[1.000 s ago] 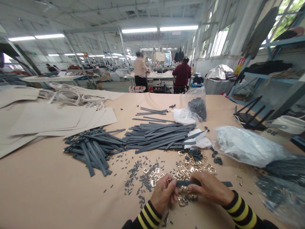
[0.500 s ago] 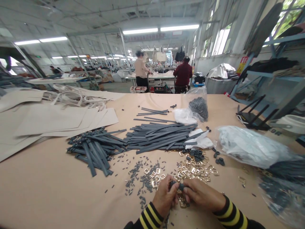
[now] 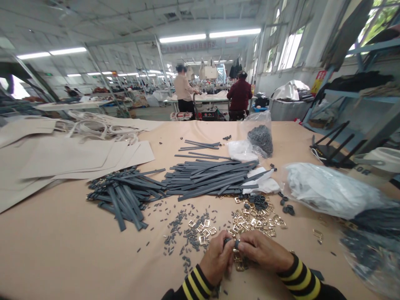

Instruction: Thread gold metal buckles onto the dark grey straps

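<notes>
My left hand (image 3: 216, 255) and my right hand (image 3: 263, 251) are close together near the table's front edge, both with closed fingers. Between the fingertips is a dark grey strap piece (image 3: 236, 244), pinched from both sides. Just below it a gold buckle (image 3: 239, 263) shows; whether it is joined to the strap is hidden. Another grey strip end (image 3: 317, 274) shows by my right cuff. Past my hands are loose gold buckles (image 3: 256, 223), and small grey pieces (image 3: 178, 227) are scattered to the left.
Grey straps (image 3: 209, 179) lie in a pile mid-table, with buckled straps (image 3: 125, 196) on the left. Beige panels (image 3: 78, 158) cover the far left. Clear bags (image 3: 331, 189) and a black router (image 3: 336, 150) stand right. Two people (image 3: 240, 93) work beyond the table.
My fingers have shifted slightly on the grey strap piece, and a little gold now shows between the fingertips. A grey strip end has appeared by my right cuff.
</notes>
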